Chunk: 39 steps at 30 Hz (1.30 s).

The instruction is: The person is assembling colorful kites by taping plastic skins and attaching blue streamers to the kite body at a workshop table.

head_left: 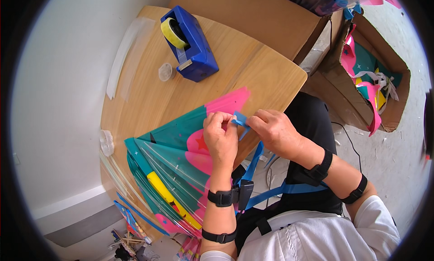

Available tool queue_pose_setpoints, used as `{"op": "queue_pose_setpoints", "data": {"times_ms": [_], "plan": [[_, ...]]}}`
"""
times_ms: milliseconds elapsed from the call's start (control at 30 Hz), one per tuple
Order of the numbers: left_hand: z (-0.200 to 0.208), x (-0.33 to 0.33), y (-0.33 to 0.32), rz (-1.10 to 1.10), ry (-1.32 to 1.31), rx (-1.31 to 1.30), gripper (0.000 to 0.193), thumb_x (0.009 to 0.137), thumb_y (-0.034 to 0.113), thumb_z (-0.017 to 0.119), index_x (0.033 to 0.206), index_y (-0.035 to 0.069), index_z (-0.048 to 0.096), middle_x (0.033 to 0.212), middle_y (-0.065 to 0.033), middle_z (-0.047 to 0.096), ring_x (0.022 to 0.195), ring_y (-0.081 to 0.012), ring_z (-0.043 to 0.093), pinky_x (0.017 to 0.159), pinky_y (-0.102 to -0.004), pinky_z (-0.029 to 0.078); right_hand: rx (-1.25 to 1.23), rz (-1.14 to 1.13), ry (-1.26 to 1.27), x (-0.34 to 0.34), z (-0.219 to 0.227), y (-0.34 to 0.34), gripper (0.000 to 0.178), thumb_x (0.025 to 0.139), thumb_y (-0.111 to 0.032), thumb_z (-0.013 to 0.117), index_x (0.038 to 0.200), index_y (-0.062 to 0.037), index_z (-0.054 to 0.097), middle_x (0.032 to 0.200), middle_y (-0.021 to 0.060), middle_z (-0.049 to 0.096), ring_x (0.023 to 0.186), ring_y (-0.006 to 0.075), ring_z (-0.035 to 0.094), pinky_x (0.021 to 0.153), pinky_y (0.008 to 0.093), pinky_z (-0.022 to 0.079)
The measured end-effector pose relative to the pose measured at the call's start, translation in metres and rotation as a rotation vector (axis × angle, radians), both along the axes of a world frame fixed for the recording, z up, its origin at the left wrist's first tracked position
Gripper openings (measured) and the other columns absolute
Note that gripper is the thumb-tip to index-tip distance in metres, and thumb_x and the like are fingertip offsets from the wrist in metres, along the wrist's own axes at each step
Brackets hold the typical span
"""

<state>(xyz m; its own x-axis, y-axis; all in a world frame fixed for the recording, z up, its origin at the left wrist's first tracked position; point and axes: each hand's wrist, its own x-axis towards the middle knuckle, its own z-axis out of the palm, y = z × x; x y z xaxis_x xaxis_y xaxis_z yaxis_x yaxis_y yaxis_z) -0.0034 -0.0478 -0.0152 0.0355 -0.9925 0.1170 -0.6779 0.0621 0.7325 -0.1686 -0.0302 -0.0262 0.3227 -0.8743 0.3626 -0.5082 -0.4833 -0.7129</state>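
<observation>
In front of my body, my left hand [220, 133] is closed in a pinch on a blue ribbon [240, 120]. My right hand [274, 131] pinches the same ribbon a short way to the right. More blue ribbon drops past the table edge and lies across my lap. Under and left of my left hand spreads a folded sheet of thin teal and pink material [181, 125], with a yellow strip [167, 194] and thin pale lines along its folds. Its pink tip extends beyond my left fingers. My fingertips partly hide where the ribbon is gripped.
A blue tape dispenser [194, 48] with a yellowish roll stands at the table's [253, 75] far side, beside a small clear cup [166, 72]. Thin rods [120, 175] lie at the left edge. An open cardboard box [337, 87] with colourful scraps stands on the floor at right.
</observation>
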Motion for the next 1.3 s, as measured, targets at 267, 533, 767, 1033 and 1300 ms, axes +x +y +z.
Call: {"op": "queue_pose_setpoints", "data": {"times_ms": [267,533,767,1033,1300], "plan": [[-0.006,-0.012,-0.007,0.042,-0.313,-0.12,0.013,0.073,0.003,0.069,0.072,0.007,0.057,0.074,-0.005,0.054,0.074,-0.0267,0.052,0.062,-0.0395,0.044,-0.137,-0.039,0.124,0.005,-0.006,-0.006,0.02,0.069,-0.006,0.061,0.087,-0.002,0.057,0.079,0.0101,0.053,0.074,0.0272,0.056,0.066,0.0373,0.047],[-0.008,-0.012,-0.009,0.079,-0.269,-0.051,0.017,0.072,0.008,0.072,0.069,0.007,0.055,0.072,-0.0048,0.053,0.074,-0.0277,0.052,0.062,-0.0404,0.043,-0.106,0.028,0.102,-0.002,-0.008,-0.011,0.02,0.069,-0.007,0.062,0.088,-0.0036,0.057,0.08,0.0099,0.053,0.076,0.0267,0.056,0.068,0.0367,0.046],[-0.008,-0.014,-0.009,0.11,-0.289,-0.063,0.017,0.074,0.009,0.072,0.068,0.004,0.057,0.07,-0.005,0.054,0.071,-0.0228,0.052,0.063,-0.0363,0.043,-0.109,0.075,0.198,-0.007,-0.001,-0.014,0.02,0.071,-0.008,0.061,0.091,-0.0028,0.059,0.083,0.0105,0.054,0.081,0.0259,0.057,0.071,0.0362,0.046],[-0.008,-0.014,-0.012,0.1,-0.307,-0.048,0.02,0.072,0.009,0.072,0.067,0.007,0.053,0.071,-0.0047,0.053,0.073,-0.0281,0.052,0.061,-0.0414,0.043,-0.09,0.043,0.381,0.0,0.009,-0.014,0.024,0.075,-0.011,0.06,0.096,0.0011,0.062,0.086,0.0099,0.055,0.084,0.0232,0.057,0.073,0.0336,0.047],[-0.006,-0.007,-0.018,0.096,-0.165,0.001,0.014,0.074,0.003,0.071,0.07,0.003,0.058,0.069,-0.0032,0.057,0.06,-0.0147,0.053,0.056,-0.0295,0.044,-0.139,0.022,0.402,0.005,0.005,-0.015,0.022,0.08,-0.011,0.059,0.094,0.0054,0.065,0.082,0.0083,0.055,0.082,0.0215,0.056,0.069,0.0319,0.046]]}}
